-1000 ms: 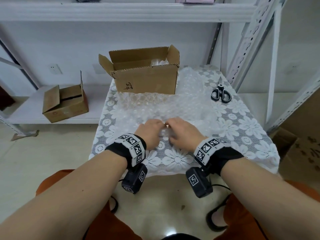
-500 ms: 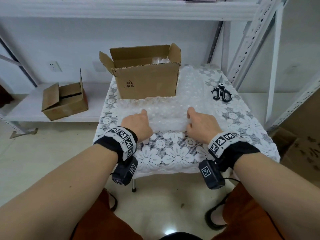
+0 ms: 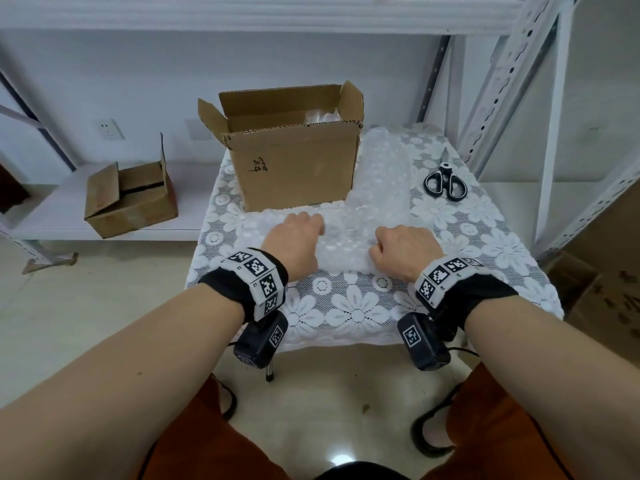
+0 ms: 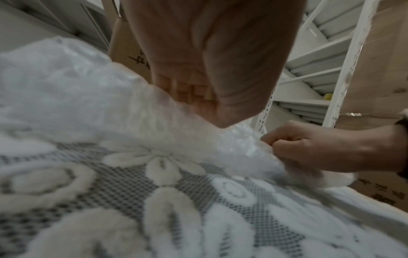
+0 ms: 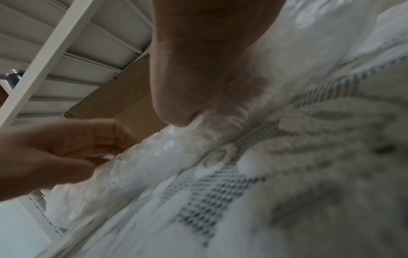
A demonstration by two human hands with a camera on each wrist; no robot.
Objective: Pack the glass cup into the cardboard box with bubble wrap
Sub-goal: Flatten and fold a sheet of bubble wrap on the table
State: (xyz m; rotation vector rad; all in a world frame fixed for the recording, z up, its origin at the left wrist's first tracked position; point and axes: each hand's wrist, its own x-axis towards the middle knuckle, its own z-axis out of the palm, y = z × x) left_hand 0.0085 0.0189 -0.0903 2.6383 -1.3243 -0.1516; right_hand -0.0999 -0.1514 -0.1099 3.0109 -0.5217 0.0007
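A folded roll of bubble wrap [image 3: 346, 244] lies across the lace-covered table [image 3: 346, 306], and more of the sheet runs back to the right of the open cardboard box [image 3: 294, 168]. My left hand [image 3: 304, 223] grips the roll's left end with curled fingers [image 4: 187, 94]. My right hand [image 3: 384, 242] pinches the right end, thumb [image 5: 176, 113] pressed on the wrap. No glass cup shows in any view; the wrap is cloudy. Some bubble wrap [image 3: 322, 116] pokes up inside the box.
Black scissors [image 3: 445, 181] lie at the table's back right. A smaller cardboard box [image 3: 130, 199] sits on a low white shelf to the left. White metal shelving posts [image 3: 502, 81] stand behind and to the right of the table.
Both hands have moved apart from the middle of the wrap to its two ends and farther toward the box, and the near part of the sheet has rolled away from me.
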